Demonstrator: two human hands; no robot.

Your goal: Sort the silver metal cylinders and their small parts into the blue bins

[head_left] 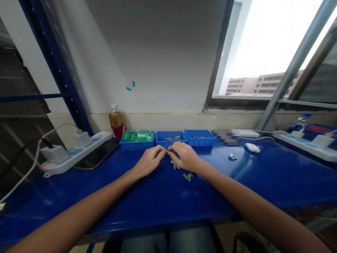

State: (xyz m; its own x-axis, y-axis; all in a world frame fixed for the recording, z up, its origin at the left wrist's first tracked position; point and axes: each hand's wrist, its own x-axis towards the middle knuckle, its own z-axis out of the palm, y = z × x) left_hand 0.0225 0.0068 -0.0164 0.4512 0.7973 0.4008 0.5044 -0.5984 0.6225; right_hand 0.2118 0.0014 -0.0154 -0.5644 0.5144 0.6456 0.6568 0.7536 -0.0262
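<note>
My left hand (150,159) and my right hand (185,156) meet above the blue table, fingertips pinched together. Between them shows a tiny metallic piece (167,151), too small to name. Under my right hand lie several small silvery metal parts (174,165), and a larger cylindrical one (187,177) sits nearer to me. Just beyond my hands stand three blue bins in a row. The left bin (137,145) holds green packets (139,135), the middle bin (163,134) metal cylinders, the right bin (198,142) small metal pieces.
To the left are a power strip (101,137) with plugged-in chargers, a dark phone (98,156) and a drink bottle (116,123). Rightward lie a white earphone case (252,147), a small white-and-dark item (232,157) and another power strip (313,147). The table's front edge (158,228) is close to me.
</note>
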